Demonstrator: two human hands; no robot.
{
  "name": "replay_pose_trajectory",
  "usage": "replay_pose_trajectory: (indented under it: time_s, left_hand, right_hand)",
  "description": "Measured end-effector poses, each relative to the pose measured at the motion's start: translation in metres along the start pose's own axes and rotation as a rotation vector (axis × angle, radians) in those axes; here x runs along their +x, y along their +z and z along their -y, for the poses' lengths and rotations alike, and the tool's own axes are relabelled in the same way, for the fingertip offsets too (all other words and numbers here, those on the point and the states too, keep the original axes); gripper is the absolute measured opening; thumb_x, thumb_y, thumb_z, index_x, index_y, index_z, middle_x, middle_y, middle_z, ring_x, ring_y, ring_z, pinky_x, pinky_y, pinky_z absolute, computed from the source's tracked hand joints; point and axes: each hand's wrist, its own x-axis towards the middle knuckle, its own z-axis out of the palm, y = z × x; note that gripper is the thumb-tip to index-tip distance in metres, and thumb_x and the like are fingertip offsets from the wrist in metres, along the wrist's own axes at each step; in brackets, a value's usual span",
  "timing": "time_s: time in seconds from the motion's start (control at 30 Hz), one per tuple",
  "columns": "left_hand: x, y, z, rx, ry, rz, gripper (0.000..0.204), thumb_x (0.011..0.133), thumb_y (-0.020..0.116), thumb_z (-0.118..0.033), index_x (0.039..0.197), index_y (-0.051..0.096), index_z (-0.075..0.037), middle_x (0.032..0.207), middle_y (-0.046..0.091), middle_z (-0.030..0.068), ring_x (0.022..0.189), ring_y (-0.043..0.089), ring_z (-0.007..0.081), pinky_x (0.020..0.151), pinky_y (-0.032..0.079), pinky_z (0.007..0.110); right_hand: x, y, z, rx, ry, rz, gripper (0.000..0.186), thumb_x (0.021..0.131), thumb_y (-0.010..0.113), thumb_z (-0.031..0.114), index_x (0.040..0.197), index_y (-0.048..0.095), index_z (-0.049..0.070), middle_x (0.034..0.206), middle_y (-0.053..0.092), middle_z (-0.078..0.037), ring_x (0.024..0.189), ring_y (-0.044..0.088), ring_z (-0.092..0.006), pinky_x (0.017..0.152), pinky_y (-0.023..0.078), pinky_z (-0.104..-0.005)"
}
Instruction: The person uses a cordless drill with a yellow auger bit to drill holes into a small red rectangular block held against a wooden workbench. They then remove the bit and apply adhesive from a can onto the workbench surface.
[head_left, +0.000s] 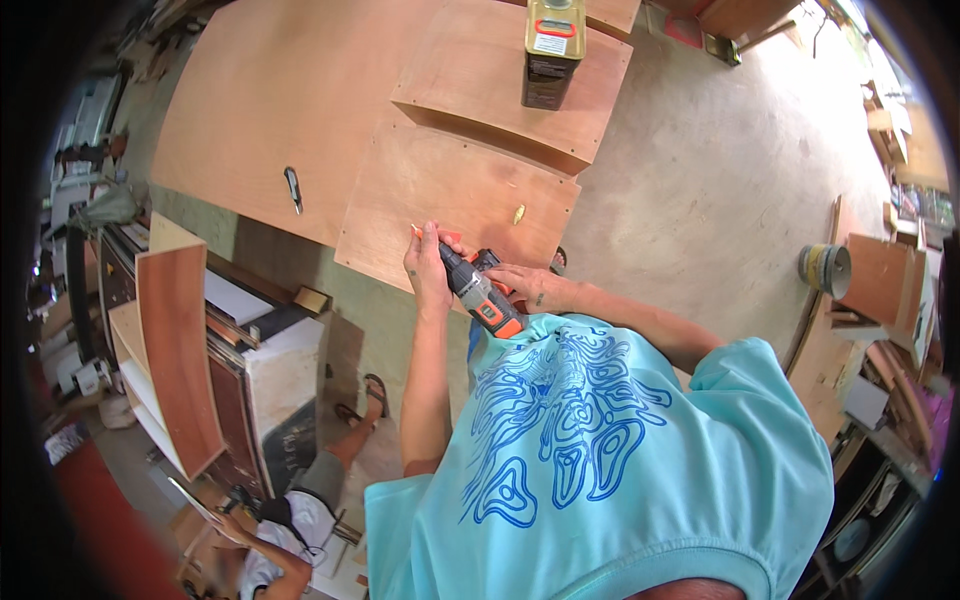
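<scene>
My left hand [428, 268] is closed around the front end of a black and orange cordless drill [484, 305], which I hold low against my body. A small orange piece [450, 236] shows at the fingertips; I cannot make out what it is. My right hand [530, 283] grips the drill at its handle, which is mostly hidden. Just beyond my hands is a plywood box panel [380, 210] with a small brass-coloured object [519, 214] on it. A utility knife [293, 190] lies on the large plywood sheet [250, 90] to the left.
A metal can [552, 70] stands on the farther box panel [450, 75]. An upright wooden shelf piece [180, 350] and stacked boards are at left, above a crouching co-worker [290, 540] at lower left. Boards and a round tin [823, 268] line the right, beside concrete floor [700, 170].
</scene>
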Motion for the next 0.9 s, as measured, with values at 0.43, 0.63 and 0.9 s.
replay_pose_trajectory:
  time_s: [0.43, 0.63, 0.9]
  left_hand:
    - [0.004, -0.001, 0.001, 0.015, 0.071, -0.093, 0.024, 0.099, 0.060, -0.029, 0.089, 0.052, -0.008, 0.069, 0.056, 0.0042, 0.056, 0.057, 0.0141, 0.050, 0.052, 0.030]
    - [0.002, -0.004, 0.007, -0.046, 0.023, -0.068, 0.021, 0.101, 0.056, -0.028, 0.098, 0.054, -0.007, 0.072, 0.056, 0.0037, 0.059, 0.057, 0.0140, 0.053, 0.053, 0.031]
    - [0.015, -0.002, 0.011, 0.144, -0.020, 0.191, 0.020, 0.103, 0.052, -0.026, 0.106, 0.053, -0.007, 0.073, 0.055, 0.0027, 0.059, 0.056, 0.0126, 0.052, 0.053, 0.030]
  right_hand:
    - [-0.005, 0.046, -0.004, 0.143, -0.065, -0.283, 0.070, 0.084, 0.071, 0.005, 0.144, 0.036, 0.006, 0.133, 0.057, -0.019, 0.116, 0.062, -0.0346, 0.097, 0.052, -0.0416]
    - [-0.005, 0.078, -0.011, 0.251, -0.105, -0.507, 0.077, 0.076, 0.082, 0.018, 0.139, 0.041, 0.004, 0.141, 0.051, -0.020, 0.125, 0.053, -0.0349, 0.103, 0.044, -0.0420]
    - [0.001, 0.092, 0.018, 0.215, -0.011, -0.695, 0.064, 0.072, 0.082, 0.019, 0.126, 0.051, 0.001, 0.122, 0.057, -0.018, 0.113, 0.056, -0.0361, 0.098, 0.044, -0.0417]
